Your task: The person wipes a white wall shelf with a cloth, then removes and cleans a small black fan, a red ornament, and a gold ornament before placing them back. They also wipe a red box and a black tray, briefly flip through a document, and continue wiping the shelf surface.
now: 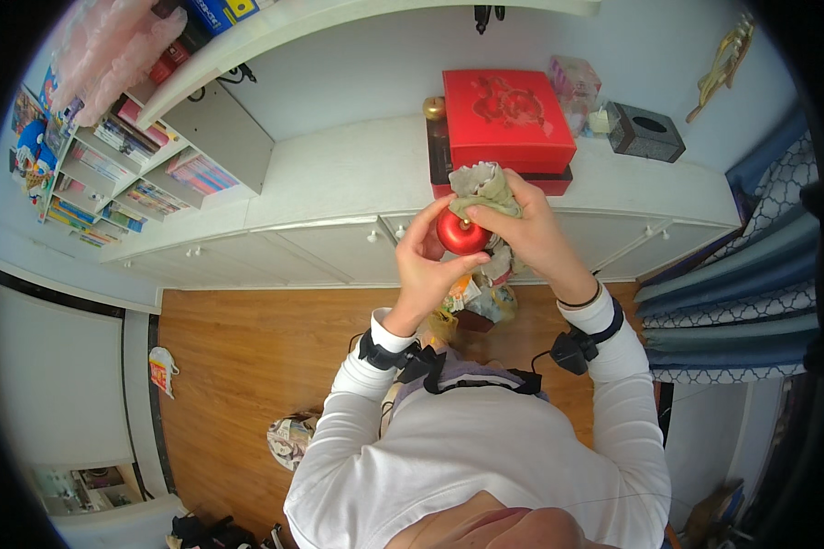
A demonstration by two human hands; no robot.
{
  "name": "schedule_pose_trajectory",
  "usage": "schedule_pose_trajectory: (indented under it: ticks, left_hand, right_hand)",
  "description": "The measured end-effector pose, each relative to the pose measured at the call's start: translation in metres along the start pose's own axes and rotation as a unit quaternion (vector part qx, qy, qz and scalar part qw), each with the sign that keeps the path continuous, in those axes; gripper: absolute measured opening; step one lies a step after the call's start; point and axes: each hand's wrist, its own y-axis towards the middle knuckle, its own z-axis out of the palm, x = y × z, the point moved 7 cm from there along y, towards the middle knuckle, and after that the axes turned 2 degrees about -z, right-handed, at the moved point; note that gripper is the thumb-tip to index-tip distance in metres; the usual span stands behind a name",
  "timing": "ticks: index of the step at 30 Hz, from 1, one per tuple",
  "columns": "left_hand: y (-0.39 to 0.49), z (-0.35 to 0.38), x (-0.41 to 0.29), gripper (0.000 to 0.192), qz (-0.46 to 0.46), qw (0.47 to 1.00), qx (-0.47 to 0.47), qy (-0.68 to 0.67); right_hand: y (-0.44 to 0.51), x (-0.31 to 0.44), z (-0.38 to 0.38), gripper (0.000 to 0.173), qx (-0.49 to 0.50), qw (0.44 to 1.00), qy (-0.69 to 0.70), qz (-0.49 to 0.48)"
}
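Between the fingers and thumb of my left hand (420,255) is a shiny red apple-shaped ornament (461,237) with a small gold stem. My right hand (537,233) grips a crumpled pale green cloth (484,189), and its thumb presses the cloth against the ornament's top. Part of the cloth hangs down behind the ornament. Both hands are raised in front of the white cabinet. Beyond them on the cabinet top, a red box with a dragon design (508,113) rests on a dark and red base (439,161).
A gold apple-shaped ornament (435,108) sits left of the red box. To its right are a clear box (575,89) and a grey tissue box (647,132). Bookshelves (137,158) stand left, blue curtains (735,295) hang right. Bags (491,302) lie on the floor below my hands.
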Motion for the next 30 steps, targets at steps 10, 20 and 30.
schedule_pose_trajectory:
  ticks: [10, 20, 30]
  left_hand:
    - [-0.009, 0.011, 0.02, 0.077, -0.066, 0.991, 0.025, -0.113]
    - [-0.009, 0.003, -0.015, 0.076, 0.251, 0.927, -0.075, 0.268]
    - [-0.015, 0.014, -0.024, 0.085, 0.359, 0.851, -0.091, 0.372]
  right_hand:
    - [-0.015, -0.01, -0.012, 0.034, 0.026, 0.994, 0.079, 0.066]
    - [-0.034, -0.007, -0.003, 0.037, -0.016, 0.983, 0.151, 0.1]
    - [-0.041, -0.017, 0.012, 0.031, -0.085, 0.955, 0.263, 0.111]
